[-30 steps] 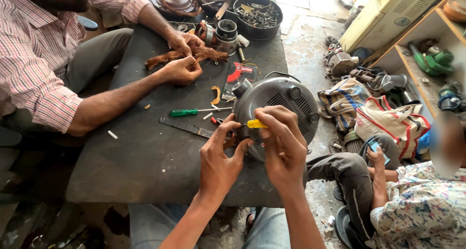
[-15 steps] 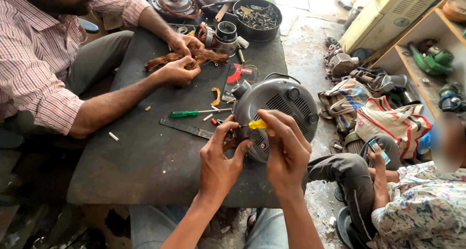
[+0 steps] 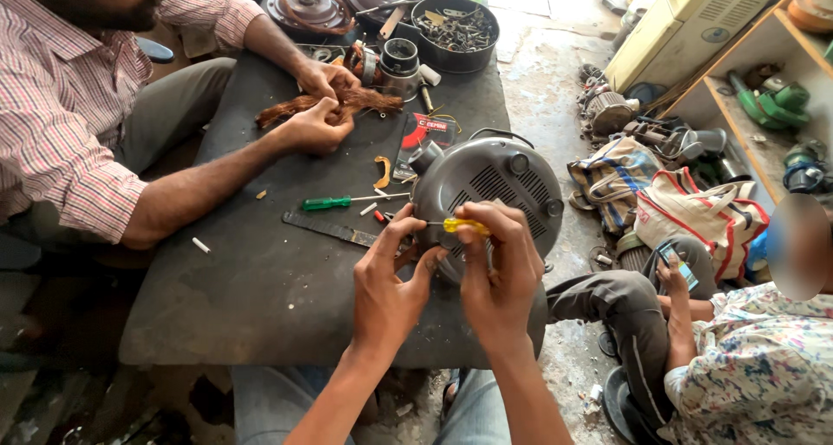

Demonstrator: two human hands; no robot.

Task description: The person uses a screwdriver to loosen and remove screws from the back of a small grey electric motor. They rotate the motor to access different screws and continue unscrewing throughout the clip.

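We steady the grey motor housing (image 3: 490, 202) at the near right edge of the counter (image 3: 260, 289), our left hand (image 3: 386, 280) curled against its near rim, apparently to keep it from turning. Our right hand (image 3: 503, 267) is closed around a yellow-handled screwdriver (image 3: 464, 226), its tip aimed at the housing's near left side. The housing is round and domed, with slotted vents and dark knobs. Left of it lies a green screwdriver (image 3: 334, 202).

We sat in a cramped repair workshop: a dark worktable (image 3: 260, 306) strewn with screwdrivers, a bowl of metal scraps (image 3: 454, 30), dismantled motor parts (image 3: 304, 7), copper winding (image 3: 347, 105), and power tools on shelves (image 3: 764, 98).
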